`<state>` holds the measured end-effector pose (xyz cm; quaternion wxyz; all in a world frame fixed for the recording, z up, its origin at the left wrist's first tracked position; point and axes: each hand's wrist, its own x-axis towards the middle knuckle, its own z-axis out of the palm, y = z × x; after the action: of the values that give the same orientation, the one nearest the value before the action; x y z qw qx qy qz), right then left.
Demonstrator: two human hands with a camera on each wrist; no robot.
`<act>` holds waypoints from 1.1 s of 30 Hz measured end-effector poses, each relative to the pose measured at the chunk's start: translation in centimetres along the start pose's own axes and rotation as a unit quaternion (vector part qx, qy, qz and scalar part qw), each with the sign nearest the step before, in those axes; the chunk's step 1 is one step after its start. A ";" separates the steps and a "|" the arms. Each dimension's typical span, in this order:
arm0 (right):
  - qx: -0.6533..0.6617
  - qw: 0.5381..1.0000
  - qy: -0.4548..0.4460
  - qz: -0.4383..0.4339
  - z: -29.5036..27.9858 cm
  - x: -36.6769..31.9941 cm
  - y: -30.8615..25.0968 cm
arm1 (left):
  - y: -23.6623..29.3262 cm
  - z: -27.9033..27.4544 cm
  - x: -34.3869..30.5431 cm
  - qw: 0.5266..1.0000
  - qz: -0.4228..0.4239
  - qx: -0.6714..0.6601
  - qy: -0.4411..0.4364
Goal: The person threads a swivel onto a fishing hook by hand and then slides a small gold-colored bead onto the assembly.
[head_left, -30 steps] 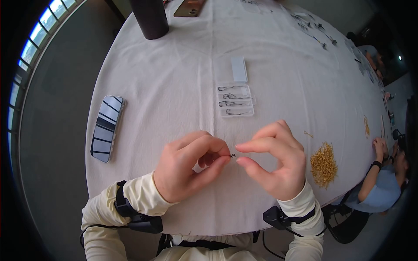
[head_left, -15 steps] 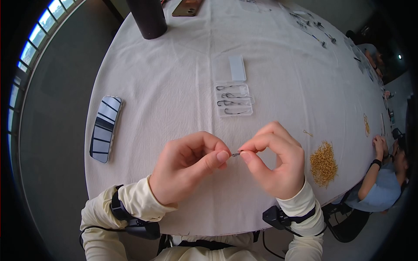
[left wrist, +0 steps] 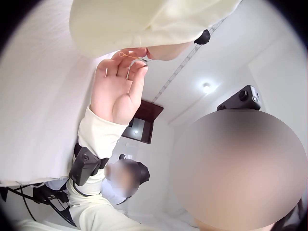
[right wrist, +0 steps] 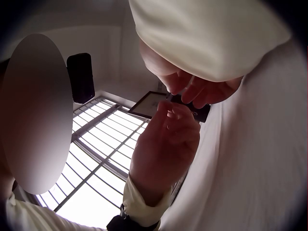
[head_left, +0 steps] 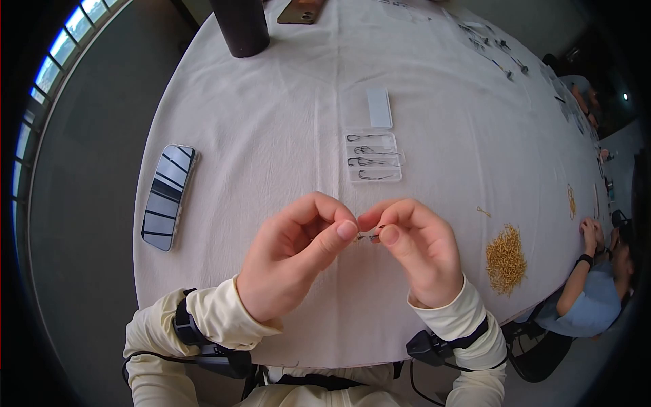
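At the near edge of the table (head_left: 271, 122), over its white cloth: left hand (head_left: 291, 261) and right hand (head_left: 417, 251), fingertips meeting. Each hand pinches the same small metal piece (head_left: 371, 236) between thumb and forefinger, with the other fingers curled. The piece lies between the two hands, and its shape is too small to tell. Right of the right hand, on the cloth: a heap of golden hooks (head_left: 505, 259). Left of the left hand, well apart: a phone (head_left: 167, 197) lying flat. Beyond the hands, mid-table: a clear box (head_left: 373, 157) with dark hooks in its compartments, and just behind it a small white lid (head_left: 380, 108). Far end: a dark cup (head_left: 241, 27). At the right rim: another person's arm (head_left: 586, 271).
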<state>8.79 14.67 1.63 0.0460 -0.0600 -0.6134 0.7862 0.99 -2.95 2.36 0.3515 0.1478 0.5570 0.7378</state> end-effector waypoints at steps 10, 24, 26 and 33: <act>-0.085 0.994 -0.014 -0.074 0.1 -0.1 0.5 | 0.3 0.1 -0.4 1.000 -0.006 -0.012 0.007; -0.130 0.983 0.044 -0.123 1.0 -0.4 1.0 | -0.4 1.1 -0.8 0.997 0.011 0.025 0.073; -0.118 0.986 0.046 -0.109 1.0 -0.4 0.9 | -0.4 1.2 -0.7 0.997 0.004 0.015 0.075; -0.104 0.989 0.057 -0.087 1.0 -0.6 0.9 | -0.4 1.2 -0.9 0.998 0.001 0.006 0.059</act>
<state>9.23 13.36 0.99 0.1424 -0.0559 -0.6910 0.7065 2.49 -2.69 2.59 0.3165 0.1066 0.5808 0.7424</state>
